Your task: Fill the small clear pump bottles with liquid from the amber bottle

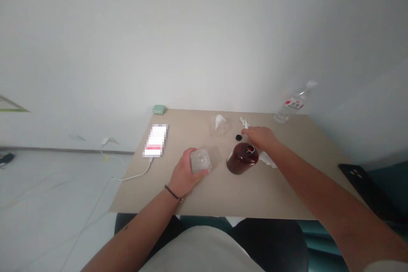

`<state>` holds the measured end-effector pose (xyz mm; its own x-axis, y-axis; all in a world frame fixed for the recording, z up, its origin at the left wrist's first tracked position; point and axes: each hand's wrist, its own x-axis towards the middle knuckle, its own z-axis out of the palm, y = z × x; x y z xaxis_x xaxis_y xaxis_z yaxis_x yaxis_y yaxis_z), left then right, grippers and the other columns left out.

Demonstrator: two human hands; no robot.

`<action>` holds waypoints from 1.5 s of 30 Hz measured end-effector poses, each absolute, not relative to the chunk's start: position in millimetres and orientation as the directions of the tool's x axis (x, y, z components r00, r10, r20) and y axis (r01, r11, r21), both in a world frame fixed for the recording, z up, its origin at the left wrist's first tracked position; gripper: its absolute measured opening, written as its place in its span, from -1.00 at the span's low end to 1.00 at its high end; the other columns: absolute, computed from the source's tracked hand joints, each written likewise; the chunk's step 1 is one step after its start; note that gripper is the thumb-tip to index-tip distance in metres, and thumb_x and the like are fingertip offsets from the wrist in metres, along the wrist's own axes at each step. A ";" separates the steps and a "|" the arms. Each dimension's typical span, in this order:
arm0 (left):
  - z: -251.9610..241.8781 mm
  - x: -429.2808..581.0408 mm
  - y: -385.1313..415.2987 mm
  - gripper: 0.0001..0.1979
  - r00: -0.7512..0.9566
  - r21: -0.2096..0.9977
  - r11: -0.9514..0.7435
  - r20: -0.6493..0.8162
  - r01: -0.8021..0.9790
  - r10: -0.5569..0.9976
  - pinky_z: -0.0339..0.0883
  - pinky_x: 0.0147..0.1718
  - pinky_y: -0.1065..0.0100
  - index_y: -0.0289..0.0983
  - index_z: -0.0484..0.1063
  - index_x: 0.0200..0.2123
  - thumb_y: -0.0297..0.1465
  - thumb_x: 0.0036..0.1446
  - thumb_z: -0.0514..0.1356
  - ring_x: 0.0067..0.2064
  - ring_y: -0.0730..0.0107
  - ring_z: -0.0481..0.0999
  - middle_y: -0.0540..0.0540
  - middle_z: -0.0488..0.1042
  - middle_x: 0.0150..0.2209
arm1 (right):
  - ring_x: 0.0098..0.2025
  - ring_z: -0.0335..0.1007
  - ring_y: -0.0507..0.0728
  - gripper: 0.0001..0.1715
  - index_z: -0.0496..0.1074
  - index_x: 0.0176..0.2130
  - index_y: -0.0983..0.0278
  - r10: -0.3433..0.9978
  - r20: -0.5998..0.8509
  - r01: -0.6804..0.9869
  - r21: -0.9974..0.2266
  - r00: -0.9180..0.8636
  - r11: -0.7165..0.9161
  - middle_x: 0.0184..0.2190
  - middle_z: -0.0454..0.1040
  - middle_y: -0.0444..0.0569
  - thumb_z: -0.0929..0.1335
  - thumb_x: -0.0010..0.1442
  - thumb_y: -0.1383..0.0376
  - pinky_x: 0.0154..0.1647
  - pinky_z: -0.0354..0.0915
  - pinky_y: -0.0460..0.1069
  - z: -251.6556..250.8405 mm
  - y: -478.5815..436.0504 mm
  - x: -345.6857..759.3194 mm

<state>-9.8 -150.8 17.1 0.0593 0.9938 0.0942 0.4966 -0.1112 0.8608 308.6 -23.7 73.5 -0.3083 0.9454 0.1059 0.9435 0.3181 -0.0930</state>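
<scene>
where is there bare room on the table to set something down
Beyond the left hand, between the phone and clear tray; along the near edge, in front of the brown bottle; and between the water bottle and right arm. Crowded: around the right hand, with the brown bottle, black cap, white pieces and tissue close by.

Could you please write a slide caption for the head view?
Left hand holding a clear container, right hand by small white pieces, beyond an open brown bottle.
</scene>
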 end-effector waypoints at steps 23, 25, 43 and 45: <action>16.4 -15.2 -152.1 -0.03 0.127 0.924 -0.115 0.073 0.365 0.989 0.33 0.17 -0.03 -0.15 0.02 0.28 -0.27 -0.11 0.48 0.19 -0.05 0.47 -0.27 0.36 0.25 | -0.54 0.44 0.08 -0.67 0.57 -0.09 0.07 0.967 0.244 0.243 -0.936 -0.075 0.255 -0.47 0.58 -0.12 0.47 0.09 0.19 -0.53 0.38 -0.02 157.6 -189.1 178.2; 15.4 -15.1 -152.1 0.00 0.136 0.926 -0.119 0.075 0.359 0.988 0.33 0.17 -0.05 -0.16 -0.03 0.30 -0.26 -0.10 0.48 0.20 -0.06 0.47 -0.30 0.34 0.27 | -0.55 0.40 0.07 -0.64 0.56 -0.07 0.15 0.982 0.129 0.282 -0.945 -0.136 0.164 -0.51 0.55 -0.12 0.44 0.11 0.15 -0.55 0.34 -0.04 141.3 -175.8 171.0; 14.0 -16.8 -151.1 0.01 0.156 0.904 -0.142 0.085 0.403 0.984 0.38 0.11 -0.10 -0.17 -0.04 0.32 -0.18 -0.08 0.46 0.14 -0.10 0.51 -0.31 0.35 0.25 | -0.56 0.28 0.04 -0.57 0.54 -0.04 0.27 0.977 -0.062 0.471 -0.881 -0.203 0.042 -0.57 0.40 -0.19 0.38 0.15 0.12 -0.53 0.19 -0.05 111.6 -149.0 152.0; 14.8 -17.0 -150.5 0.01 0.164 0.899 -0.144 0.082 0.413 0.983 0.38 0.11 -0.10 -0.18 -0.03 0.32 -0.17 -0.08 0.46 0.15 -0.12 0.50 -0.33 0.34 0.26 | -0.50 0.33 0.07 -0.60 0.57 -0.07 0.27 0.980 -0.007 0.532 -0.841 -0.200 0.102 -0.52 0.43 -0.14 0.38 0.14 0.15 -0.45 0.27 -0.02 101.5 -143.1 149.8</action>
<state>-17.0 -150.5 14.8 0.1640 0.9830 0.0822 0.4126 -0.1441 0.8994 149.8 -143.1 101.5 -0.1998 0.9798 -0.0074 0.5319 0.1021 -0.8406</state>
